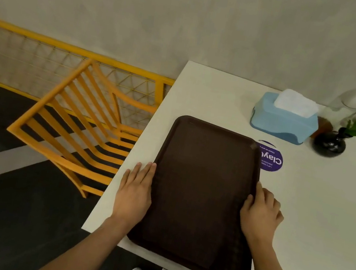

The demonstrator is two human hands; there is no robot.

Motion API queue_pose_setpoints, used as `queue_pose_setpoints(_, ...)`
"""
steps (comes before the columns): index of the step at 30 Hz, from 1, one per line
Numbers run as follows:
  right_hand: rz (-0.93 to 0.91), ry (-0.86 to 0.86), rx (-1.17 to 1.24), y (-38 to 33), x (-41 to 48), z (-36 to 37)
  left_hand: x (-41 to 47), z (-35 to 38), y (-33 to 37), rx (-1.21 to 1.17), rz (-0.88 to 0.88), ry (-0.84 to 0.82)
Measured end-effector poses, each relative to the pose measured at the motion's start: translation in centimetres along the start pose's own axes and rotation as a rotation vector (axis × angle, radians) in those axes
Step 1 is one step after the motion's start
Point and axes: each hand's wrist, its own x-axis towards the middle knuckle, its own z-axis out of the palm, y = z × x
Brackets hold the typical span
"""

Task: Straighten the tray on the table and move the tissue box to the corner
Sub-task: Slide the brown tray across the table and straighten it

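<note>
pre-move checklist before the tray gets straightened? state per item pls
1. Left hand on the tray: ok, lying flat against its left edge.
2. Right hand on the tray: ok, fingers curled at its right edge.
3. Tray fully on the table: not ok, its near end hangs over the near edge.
4. Tray square with the table: not ok, it sits skewed.
5. Tray bare: ok, nothing lies on it.
6. Room beyond the tray: ok, tissue box and black vase stand apart from it; only the purple sticker is partly covered.
</note>
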Motion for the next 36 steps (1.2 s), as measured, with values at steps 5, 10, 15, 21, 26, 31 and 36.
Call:
queue_pose_setpoints(5, -0.058, -0.046, -0.004, -2.1, 0.5, 0.7, 0.3, -0.7, -1.7, 0.015, -0.061, 0.000)
queue_pose_setpoints(10, -0.109, -0.108, -0.015, -3.6, 1.2, 1.5, 1.2, -1.6, -2.9, -0.025, -0.089, 0.025)
queue_pose_setpoints(15, -0.122, -0.153, -0.026, -4.8, 1.8, 2.0, 2.6, -2.0, -3.7, -0.075, -0.105, 0.010)
queue_pose_setpoints(21, -0.122, -0.148, -0.017, -6.2, 2.5, 1.8, 4.1, -2.4, -4.8, -0.160, -0.099, -0.013)
queue_pose_setpoints(26, -0.085, -0.072, 0.062, -6.6, 1.0, 1.4, 5.2, -2.6, -5.4, -0.182, -0.075, -0.027)
queue_pose_setpoints(31, -0.059, -0.141, 0.009, -5.3, -2.0, 2.1, 5.9, -2.5, -5.6, -0.235, -0.043, -0.046)
queue_pose_setpoints(36, -0.034, -0.159, -0.010, -5.3, -1.8, 1.9, 6.7, -2.6, -5.1, -0.259, -0.009, -0.054)
